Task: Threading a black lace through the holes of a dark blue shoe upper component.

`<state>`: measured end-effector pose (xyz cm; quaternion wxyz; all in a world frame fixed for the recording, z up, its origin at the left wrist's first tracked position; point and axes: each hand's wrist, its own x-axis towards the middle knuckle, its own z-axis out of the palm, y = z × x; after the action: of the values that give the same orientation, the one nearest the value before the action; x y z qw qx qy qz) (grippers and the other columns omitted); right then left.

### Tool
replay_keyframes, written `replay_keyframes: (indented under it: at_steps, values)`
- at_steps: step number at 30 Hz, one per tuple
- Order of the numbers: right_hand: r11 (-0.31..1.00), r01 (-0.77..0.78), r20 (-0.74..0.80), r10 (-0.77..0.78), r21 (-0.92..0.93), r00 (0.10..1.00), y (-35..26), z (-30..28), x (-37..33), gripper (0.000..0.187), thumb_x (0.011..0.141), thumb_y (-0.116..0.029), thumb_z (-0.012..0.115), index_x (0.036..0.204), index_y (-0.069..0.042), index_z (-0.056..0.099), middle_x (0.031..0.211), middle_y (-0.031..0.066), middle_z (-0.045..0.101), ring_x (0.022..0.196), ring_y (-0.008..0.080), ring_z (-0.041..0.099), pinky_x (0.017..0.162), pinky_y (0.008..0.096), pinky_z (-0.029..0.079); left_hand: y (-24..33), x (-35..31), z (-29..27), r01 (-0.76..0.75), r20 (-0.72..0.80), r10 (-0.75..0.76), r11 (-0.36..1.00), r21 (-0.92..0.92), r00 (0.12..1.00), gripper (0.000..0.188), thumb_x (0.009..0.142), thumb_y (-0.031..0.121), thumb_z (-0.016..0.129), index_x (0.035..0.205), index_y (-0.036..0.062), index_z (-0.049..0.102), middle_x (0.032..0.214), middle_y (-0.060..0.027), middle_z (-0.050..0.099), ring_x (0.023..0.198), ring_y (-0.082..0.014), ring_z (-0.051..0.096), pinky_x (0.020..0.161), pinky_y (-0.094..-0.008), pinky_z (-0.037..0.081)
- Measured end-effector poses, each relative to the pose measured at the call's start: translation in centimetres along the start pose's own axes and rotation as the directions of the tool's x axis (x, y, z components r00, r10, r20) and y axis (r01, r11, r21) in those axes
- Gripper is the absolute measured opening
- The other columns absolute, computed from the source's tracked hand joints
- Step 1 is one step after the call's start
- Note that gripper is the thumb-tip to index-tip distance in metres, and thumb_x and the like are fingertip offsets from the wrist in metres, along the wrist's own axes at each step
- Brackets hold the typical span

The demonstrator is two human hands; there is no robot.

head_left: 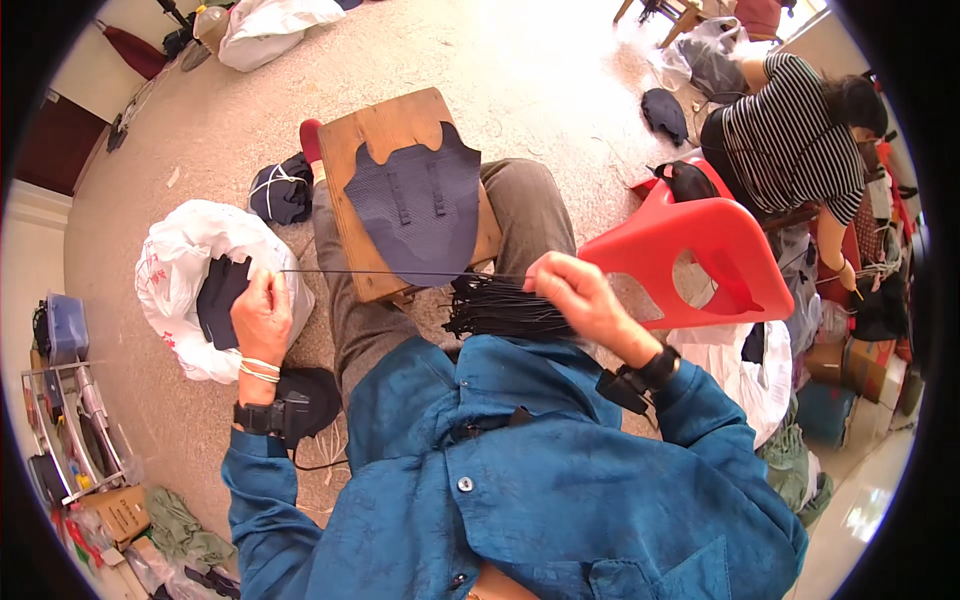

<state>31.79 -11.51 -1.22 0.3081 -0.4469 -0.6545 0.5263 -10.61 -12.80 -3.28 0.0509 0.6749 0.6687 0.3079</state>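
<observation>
A thin black cord (400, 272) runs taut between my two hands, above my lap. My left hand (263, 318) pinches its left end beside a white plastic bag. At the cord's other end, my right hand (578, 294) closes its fingers on it, over a bundle of black cords (505, 308) lying across my thigh. Beyond the cord, a dark navy mesh fabric piece (420, 205) with two slotted strips lies flat on a wooden stool (345, 150) between my knees.
The white plastic bag (170, 260) holds dark fabric pieces (222, 300). A tied dark bundle (283, 190) sits on the floor beyond it. To the right stands a red plastic stool (735, 245); behind it another person in a striped shirt (790, 130) bends over. Shelving (75, 430) is at far left.
</observation>
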Motion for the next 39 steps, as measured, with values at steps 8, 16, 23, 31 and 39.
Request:
replay_keyframes:
  at_steps: [8, 16, 23, 31, 39]
  values:
    - [0.98, -0.129, 0.401, 0.179, -0.149, 0.898, 2.2, -3.8, -0.6, 0.016, 0.098, -0.014, 0.056, 0.096, -0.005, 0.068, 0.069, 0.0023, 0.062, 0.065, 0.0109, 0.059, 0.06, 0.0307, 0.05, -6.8, -1.0, -1.2, 0.139, -0.257, -0.122, 0.989, 0.052, 0.959, 0.017, 0.097, 0.015, 0.059, 0.084, 0.0047, 0.056, 0.065, -0.022, 0.053, 0.054, -0.0366, 0.057, 0.052, -0.0445, 0.041]
    - [0.98, 0.171, 0.337, -0.128, -0.1, 0.933, -0.9, 2.0, -0.8, 0.017, 0.095, -0.012, 0.06, 0.107, -0.001, 0.066, 0.09, 0.0179, 0.071, 0.084, 0.0323, 0.07, 0.075, 0.038, 0.054, 0.3, -0.5, -0.2, -0.072, -0.023, 0.073, 0.996, 0.051, 0.997, 0.013, 0.093, 0.016, 0.063, 0.085, 0.0064, 0.06, 0.065, -0.02, 0.059, 0.06, -0.0408, 0.061, 0.052, -0.0475, 0.044]
    - [0.939, 0.269, 0.314, -0.195, -0.214, 0.929, 2.1, 3.9, 0.7, 0.016, 0.093, -0.011, 0.059, 0.104, -0.002, 0.064, 0.087, 0.0221, 0.068, 0.084, 0.0404, 0.068, 0.072, 0.0448, 0.054, 15.4, -0.4, 3.7, -0.047, 0.445, 0.306, 0.862, -0.504, 0.842, 0.027, 0.092, 0.027, 0.069, 0.111, 0.0075, 0.067, 0.089, -0.0196, 0.07, 0.084, -0.0382, 0.069, 0.068, -0.0412, 0.055]
    - [0.963, 0.204, 0.072, -0.194, -0.176, 0.978, 2.2, 2.7, -1.1, 0.016, 0.095, -0.012, 0.058, 0.104, 0.0, 0.063, 0.093, 0.0165, 0.065, 0.089, 0.0368, 0.064, 0.077, 0.0404, 0.052, 15.2, -2.3, 11.7, 0.26, 0.705, 0.376, 0.742, -0.618, 0.601, 0.032, 0.101, 0.03, 0.059, 0.089, 0.0016, 0.068, 0.07, -0.0045, 0.06, 0.063, -0.0081, 0.049, 0.059, -0.029, 0.044]
    - [0.788, 0.363, 0.216, -0.293, -0.497, 0.931, 6.5, 1.5, -2.5, 0.013, 0.098, -0.014, 0.058, 0.1, -0.001, 0.059, 0.103, 0.013, 0.058, 0.1, 0.0317, 0.057, 0.088, 0.0404, 0.047, 13.4, -0.8, 4.0, 0.511, 0.55, 0.092, 0.27, -0.816, 0.83, 0.035, 0.101, 0.02, 0.052, 0.068, 0.0076, 0.048, 0.06, 0.0007, 0.045, 0.05, -0.009, 0.047, 0.051, -0.0273, 0.045]
